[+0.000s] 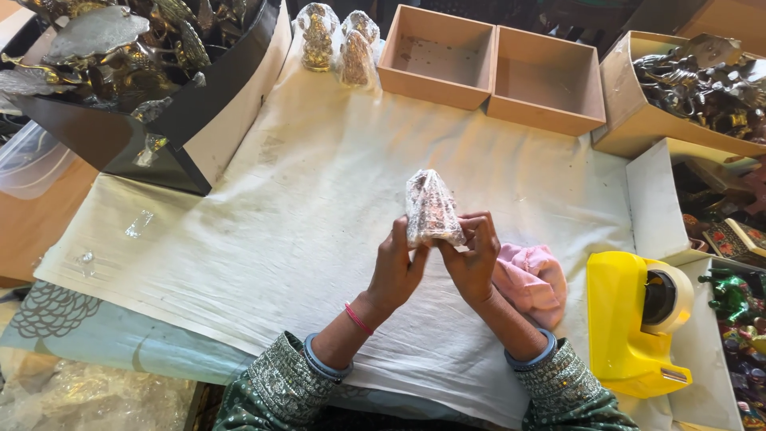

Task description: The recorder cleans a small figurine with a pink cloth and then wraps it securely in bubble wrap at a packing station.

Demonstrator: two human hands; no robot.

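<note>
both hands, left hand (pixel 396 271) and right hand (pixel 472 259), grip clamped on a bubble-wrapped figurine (pixel 431 209) above the cloth-covered desk (pixel 263 231), near a pink cloth (pixel 533 281) and yellow tape dispenser (pixel 634 323).

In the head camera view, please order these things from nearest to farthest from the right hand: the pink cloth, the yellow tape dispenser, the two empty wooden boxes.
From the right hand:
1. Pink cloth, just to its right, beside the wrist.
2. Yellow tape dispenser, further right, near the table edge.
3. Two empty wooden boxes, at the far side of the table, beyond the hands.
</note>
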